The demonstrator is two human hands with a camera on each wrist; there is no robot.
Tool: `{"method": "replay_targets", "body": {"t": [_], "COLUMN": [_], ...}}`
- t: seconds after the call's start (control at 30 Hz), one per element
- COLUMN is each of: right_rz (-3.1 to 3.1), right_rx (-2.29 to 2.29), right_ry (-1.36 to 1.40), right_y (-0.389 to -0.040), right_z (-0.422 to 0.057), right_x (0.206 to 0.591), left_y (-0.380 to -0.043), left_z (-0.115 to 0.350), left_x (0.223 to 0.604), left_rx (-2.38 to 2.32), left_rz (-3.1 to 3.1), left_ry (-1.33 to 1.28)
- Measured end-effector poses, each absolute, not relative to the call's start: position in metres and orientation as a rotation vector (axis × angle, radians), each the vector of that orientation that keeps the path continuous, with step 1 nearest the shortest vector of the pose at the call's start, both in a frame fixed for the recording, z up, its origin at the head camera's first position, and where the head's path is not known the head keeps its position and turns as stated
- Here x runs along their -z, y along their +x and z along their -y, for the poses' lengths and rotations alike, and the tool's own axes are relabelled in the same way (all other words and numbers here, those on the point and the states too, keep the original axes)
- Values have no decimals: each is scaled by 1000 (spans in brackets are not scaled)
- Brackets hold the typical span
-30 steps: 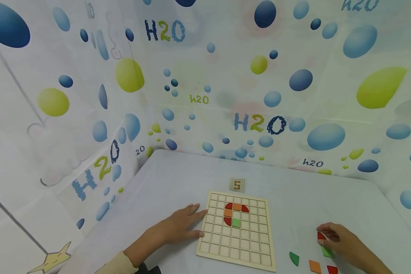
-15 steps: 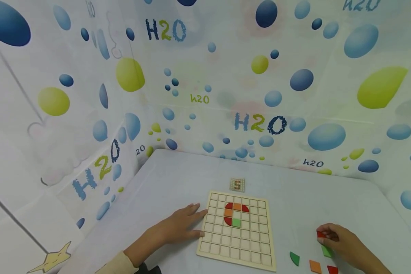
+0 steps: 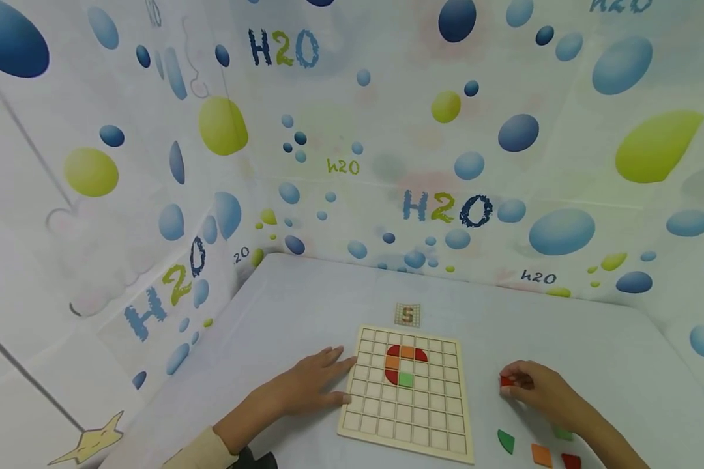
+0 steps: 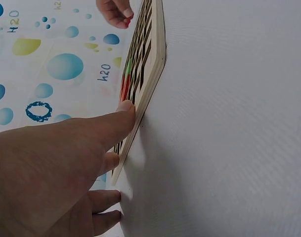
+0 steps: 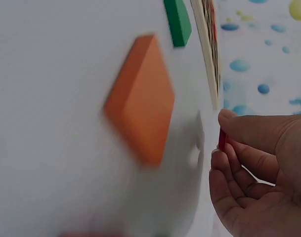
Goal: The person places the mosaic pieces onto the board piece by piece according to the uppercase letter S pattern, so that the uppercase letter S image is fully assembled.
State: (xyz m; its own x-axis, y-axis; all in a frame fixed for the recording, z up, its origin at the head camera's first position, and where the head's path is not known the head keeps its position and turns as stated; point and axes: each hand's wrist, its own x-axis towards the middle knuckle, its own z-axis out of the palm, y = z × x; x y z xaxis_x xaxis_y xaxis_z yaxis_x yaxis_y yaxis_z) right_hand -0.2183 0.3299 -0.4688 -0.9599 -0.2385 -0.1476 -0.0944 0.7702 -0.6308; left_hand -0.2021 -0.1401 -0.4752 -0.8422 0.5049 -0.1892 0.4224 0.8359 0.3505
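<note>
My right hand [image 3: 542, 391] pinches a red tile [image 3: 506, 381] between thumb and fingertips, right of the wooden grid board [image 3: 410, 440]. The right wrist view shows the same red tile [image 5: 222, 139] edge-on. With fingers spread, my left hand [image 3: 308, 385] rests at the board's left edge, thumb and a finger touching the frame. Red quarter-round tiles [image 3: 392, 376], orange squares [image 3: 407, 352] and a green square [image 3: 405, 380] lie in the upper part of the grid. Behind the board is a small pattern card [image 3: 407, 314] with an S-like figure.
Loose tiles lie right of the board: a dark green quarter-round [image 3: 506, 441], an orange square [image 3: 542, 454], a red tile [image 3: 571, 461] and a light green tile [image 3: 562, 433] partly hidden by the right forearm. A printed cloth [image 3: 381, 163] hangs behind the white table [image 3: 305, 306].
My right hand has carried the red tile left and away from the loose tiles, toward the board. The left hand stays at the board's edge.
</note>
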Motion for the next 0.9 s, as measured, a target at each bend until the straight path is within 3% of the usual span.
{"method": "replay_targets", "body": {"t": [0.9], "right_rz": [-2627], "right_rx": [1002], "right_ry": [-712], "right_y": [-226], "right_z": [-201], "right_x": [463], "left_y": [-202], "left_z": [139], "left_x": [471], "left_rx": [-416], "left_rz": [-2747], "left_ry": [658]}}
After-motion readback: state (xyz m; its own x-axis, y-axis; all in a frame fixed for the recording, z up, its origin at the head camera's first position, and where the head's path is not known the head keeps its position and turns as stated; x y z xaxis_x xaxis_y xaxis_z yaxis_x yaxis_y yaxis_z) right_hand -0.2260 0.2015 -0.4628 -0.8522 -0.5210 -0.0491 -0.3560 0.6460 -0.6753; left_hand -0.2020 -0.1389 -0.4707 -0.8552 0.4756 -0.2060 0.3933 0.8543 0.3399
